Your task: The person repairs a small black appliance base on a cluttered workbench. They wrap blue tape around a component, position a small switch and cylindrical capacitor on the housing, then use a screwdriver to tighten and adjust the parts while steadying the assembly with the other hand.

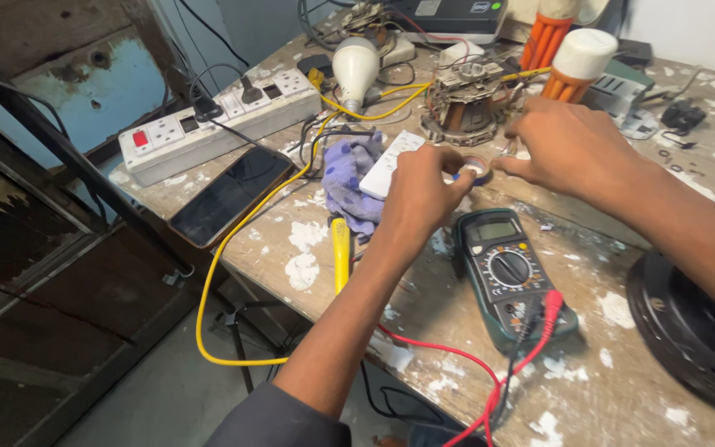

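Observation:
My left hand [418, 189] is closed around a thin blue-tipped tool whose tip dips into a small round tin [475, 165] on the workbench. My right hand [564, 142] rests fingers-down at the tin's right side, steadying it, blurred by motion. Just behind the tin stands a motor stator with copper windings [463, 101]. A dark green multimeter [508, 273] with red and black leads lies in front of both hands. A yellow-handled tool [340, 252] lies under my left forearm.
A white power strip [217, 120] with plugs, a dark phone [230, 194], a purple cloth [351, 178], a white remote [391, 162] and a white bulb [355, 66] crowd the left. Orange-white bulbs [577, 66] stand behind. A black round disc [688, 331] sits at right. A yellow cable [225, 273] hangs off the edge.

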